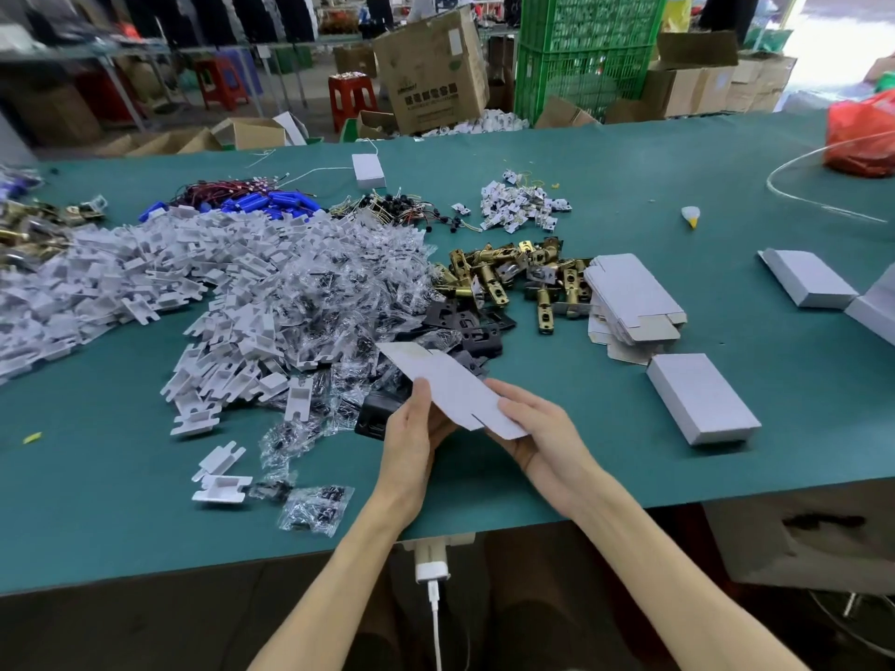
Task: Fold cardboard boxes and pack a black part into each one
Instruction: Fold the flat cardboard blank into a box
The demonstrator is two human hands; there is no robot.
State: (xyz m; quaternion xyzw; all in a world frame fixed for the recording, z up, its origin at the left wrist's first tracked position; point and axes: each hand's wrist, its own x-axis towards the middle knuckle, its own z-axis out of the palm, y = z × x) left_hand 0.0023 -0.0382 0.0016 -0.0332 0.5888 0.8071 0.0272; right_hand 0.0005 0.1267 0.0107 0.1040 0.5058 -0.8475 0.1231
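Both hands are near the front edge of the teal-green table (pixel 97 477), holding 1 flat white cardboard box blank (pixel 450 387) tilted above it, not folded up yet. The left hand (pixel 411 431) pinches the blank's left edge, thumb on top and fingers underneath. The right hand (pixel 537 428) is clamped on its lower right end the same way.

Far left of the blank there's a huge heap of white plastic clips (pixel 145 273). Closer in, still left of the blank, are small clear bags of dark screws (pixel 315 513). Just beside the blank's left edge is 1 boxy black plastic part (pixel 375 414), half hidden by the left hand, so I can't tell much about it. Right behind the blank lie flat black metal plates (pixel 465 326), and further back and a bit right is a pile of brass latch bolts (pixel 513 273). Up and right of the blank is a stack of flat white box blanks (pixel 629 297). Right of the blank lies 1 closed white cardboard box (pixel 702 397), with a second closed white box (pixel 806 278) far right.
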